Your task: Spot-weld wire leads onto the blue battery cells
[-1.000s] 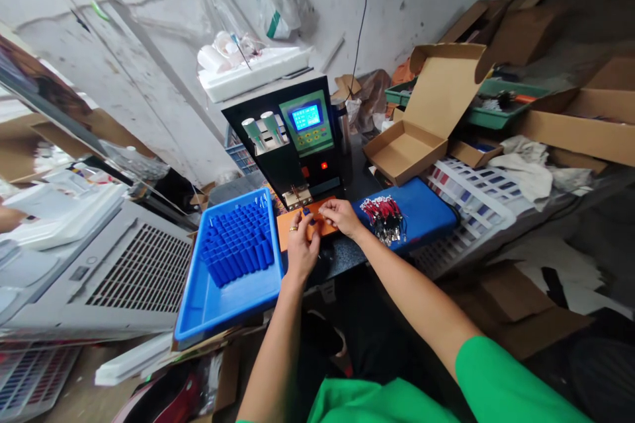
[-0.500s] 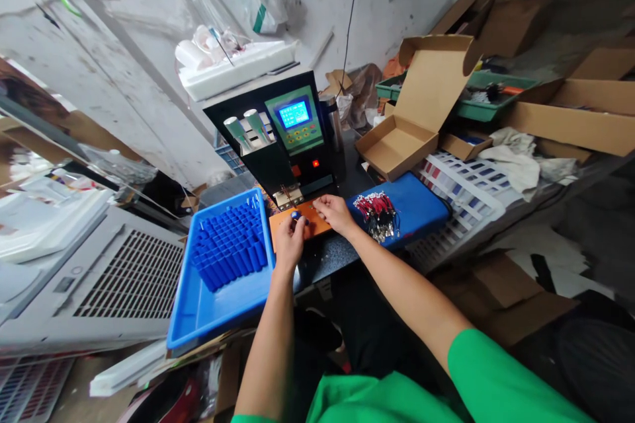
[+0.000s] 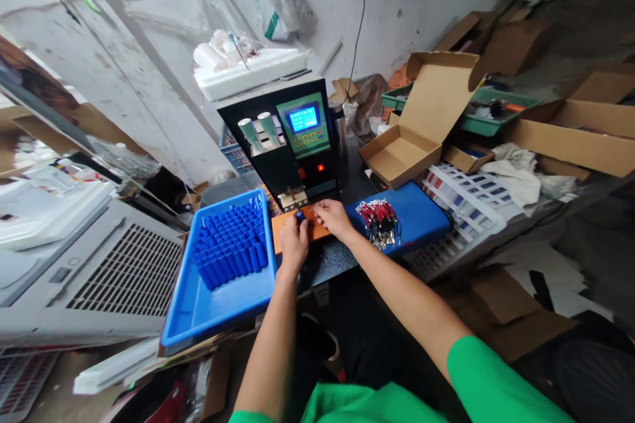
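My left hand [image 3: 294, 242] is closed around a blue cylindrical battery cell [image 3: 300, 216], its end showing between thumb and fingers. It rests at the orange platform [image 3: 284, 223], just below the metal electrodes [image 3: 292, 199] of a black spot welder [image 3: 270, 168] with a lit screen. To the right, my right hand [image 3: 332, 218] is pinched at the platform's edge, close to the cell. Whatever lies between its fingertips is too small to make out. Beside it, red and black wire leads [image 3: 380, 221] with metal ends lie piled on a blue surface [image 3: 421, 211].
A blue tray [image 3: 198, 317] at left holds rows of blue cells [image 3: 231, 244]. Behind the wires stand an open cardboard box [image 3: 399, 152] and a white plastic basket [image 3: 461, 201]. A foam tray [image 3: 253, 73] sits on the welder. Farther left is a grey grilled unit [image 3: 119, 271].
The view has shifted slightly, so the welder appears a little farther right and lower. Both hands stay at the orange platform, the left still holding the cell near the electrodes.
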